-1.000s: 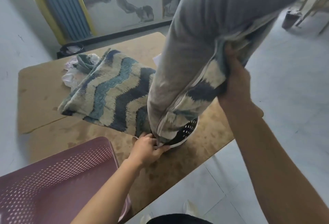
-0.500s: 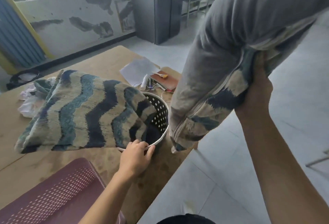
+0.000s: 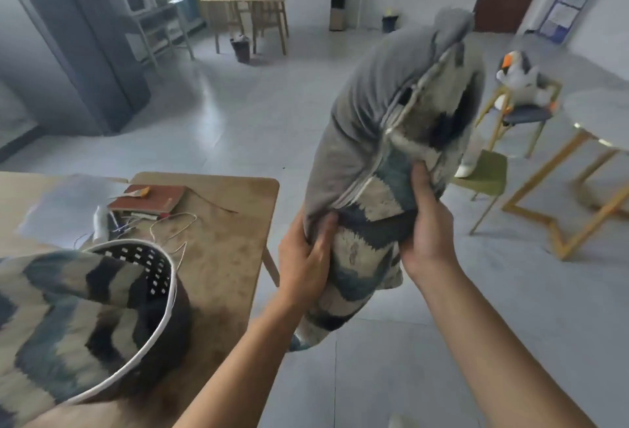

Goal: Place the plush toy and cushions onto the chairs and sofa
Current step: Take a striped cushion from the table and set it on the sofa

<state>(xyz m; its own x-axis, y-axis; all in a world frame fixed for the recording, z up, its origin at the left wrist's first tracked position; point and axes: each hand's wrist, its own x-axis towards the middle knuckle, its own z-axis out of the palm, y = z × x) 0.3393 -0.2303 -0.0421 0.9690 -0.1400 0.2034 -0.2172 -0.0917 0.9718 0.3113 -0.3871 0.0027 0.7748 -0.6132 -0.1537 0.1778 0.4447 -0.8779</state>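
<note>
While the room lies open ahead, the bench (image 3: 218, 223) stands at the lower left and carries most of what is waiting, and well apart at the far right stand a chair (image 3: 526, 114) with a dark seat and a green chair (image 3: 485, 177) nearer in. The held cushion (image 3: 384, 141) is clear of the bench and upright over the floor, its grey back toward the left and its wavy blue face toward the right, probably so it can be carried to a seat without dragging. The left hand (image 3: 306, 259) is closed on its lower edge and the right hand (image 3: 427, 227) clamps the bunched fabric beside it, sharing the bulk. A second cushion (image 3: 64, 318) with the same pattern lies on the bench, one corner drooping into the basket (image 3: 160, 312); whatever else the basket holds is hidden. The plush toy (image 3: 519, 78) already sits on the dark chair, so that part looks done.
</note>
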